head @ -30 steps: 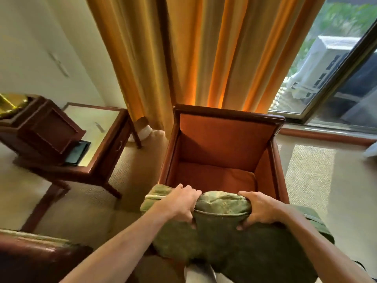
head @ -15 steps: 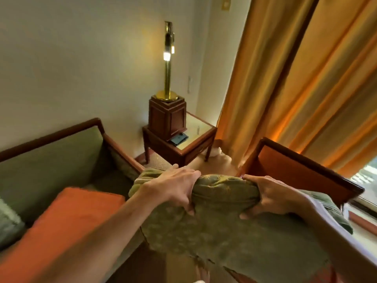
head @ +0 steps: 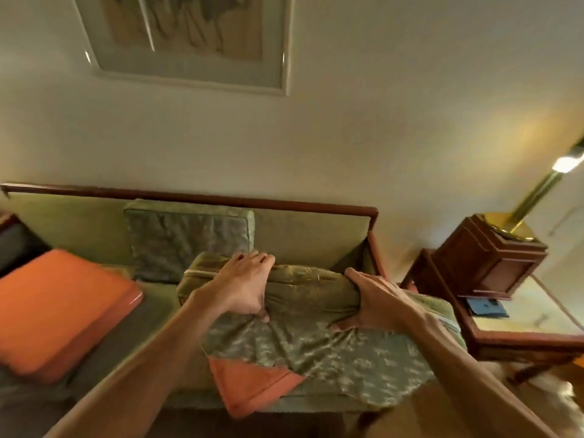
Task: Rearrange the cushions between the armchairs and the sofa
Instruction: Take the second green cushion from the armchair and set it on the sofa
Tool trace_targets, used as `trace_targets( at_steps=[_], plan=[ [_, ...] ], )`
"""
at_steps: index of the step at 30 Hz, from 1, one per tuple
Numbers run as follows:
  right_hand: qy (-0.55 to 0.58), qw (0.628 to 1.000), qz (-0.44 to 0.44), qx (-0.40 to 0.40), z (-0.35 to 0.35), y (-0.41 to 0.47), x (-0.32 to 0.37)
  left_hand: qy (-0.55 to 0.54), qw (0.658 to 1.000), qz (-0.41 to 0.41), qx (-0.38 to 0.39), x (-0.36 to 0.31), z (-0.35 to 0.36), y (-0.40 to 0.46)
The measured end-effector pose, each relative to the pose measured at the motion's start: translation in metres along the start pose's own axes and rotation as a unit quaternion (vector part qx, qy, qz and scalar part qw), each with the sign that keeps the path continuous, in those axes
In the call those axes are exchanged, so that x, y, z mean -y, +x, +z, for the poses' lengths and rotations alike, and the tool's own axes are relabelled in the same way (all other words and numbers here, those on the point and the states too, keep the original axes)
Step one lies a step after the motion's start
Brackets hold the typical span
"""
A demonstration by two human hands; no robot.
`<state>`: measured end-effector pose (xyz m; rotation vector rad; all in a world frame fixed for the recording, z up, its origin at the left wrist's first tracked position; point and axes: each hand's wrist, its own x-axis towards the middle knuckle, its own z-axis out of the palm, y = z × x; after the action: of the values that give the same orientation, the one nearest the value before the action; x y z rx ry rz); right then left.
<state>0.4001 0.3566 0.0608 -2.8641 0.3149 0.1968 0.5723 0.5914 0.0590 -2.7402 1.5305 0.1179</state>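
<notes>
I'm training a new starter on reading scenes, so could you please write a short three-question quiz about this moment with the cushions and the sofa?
1. True or false: both hands grip the green cushion that is being carried.
2. Which colour is the cushion lying flat on the left of the sofa? A) blue B) orange C) white
3. Fill in: a second green cushion leans upright against the sofa's ____.

Key:
1. True: the left hand and the right hand each pinch its top edge.
2. B: the orange cushion.
3. Backrest.
</notes>
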Motion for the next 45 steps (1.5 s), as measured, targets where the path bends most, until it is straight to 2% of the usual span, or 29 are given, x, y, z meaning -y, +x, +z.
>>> trace_targets(
  at_steps=[3, 6, 10, 13, 16, 21, 23, 27, 31, 38, 43, 45],
  plan=[
    [0.004, 0.998, -0.06, 0.005, 0.01, 0.071, 0.01, -0.023, 0.996, -0.079, -0.021, 0.045, 0.02, 0.003],
    [0.003, 0.997, -0.07, 0.016, 0.051, 0.131, 0.004, -0.052, 0.987, -0.154, -0.014, 0.074, 0.067, 0.009],
    [0.026, 0.998, -0.047, 0.041, 0.137, 0.177, -0.008, -0.083, 0.957, -0.269, 0.069, 0.078, 0.157, 0.016],
    [-0.005, 0.997, -0.077, 0.024, 0.146, 0.203, -0.008, -0.093, 0.929, -0.356, 0.038, 0.086, 0.179, 0.023],
    [0.004, 0.994, -0.064, 0.09, 0.131, 0.227, -0.031, -0.126, 0.925, -0.349, 0.082, 0.105, 0.165, 0.033],
    [-0.048, 0.983, 0.001, 0.175, 0.117, 0.237, -0.096, -0.136, 0.919, -0.364, 0.061, 0.094, 0.169, 0.059],
    [-0.046, 0.981, 0.04, 0.185, 0.116, 0.234, -0.106, -0.134, 0.919, -0.365, 0.069, 0.094, 0.168, 0.068],
    [0.004, 0.982, 0.091, 0.163, 0.12, 0.232, -0.094, -0.166, 0.914, -0.356, 0.1, 0.11, 0.163, 0.081],
    [0.03, 0.982, 0.113, 0.15, 0.122, 0.22, -0.079, -0.178, 0.923, -0.33, 0.091, 0.128, 0.17, 0.075],
    [0.025, 0.991, 0.081, 0.106, 0.131, 0.184, -0.073, -0.167, 0.944, -0.28, 0.05, 0.146, 0.183, 0.063],
    [0.034, 0.995, 0.08, 0.051, 0.138, 0.172, -0.07, -0.171, 0.943, -0.283, 0.038, 0.137, 0.181, 0.054],
    [0.039, 0.995, 0.076, 0.044, 0.138, 0.17, -0.072, -0.174, 0.939, -0.292, 0.055, 0.13, 0.178, 0.053]
  ],
)
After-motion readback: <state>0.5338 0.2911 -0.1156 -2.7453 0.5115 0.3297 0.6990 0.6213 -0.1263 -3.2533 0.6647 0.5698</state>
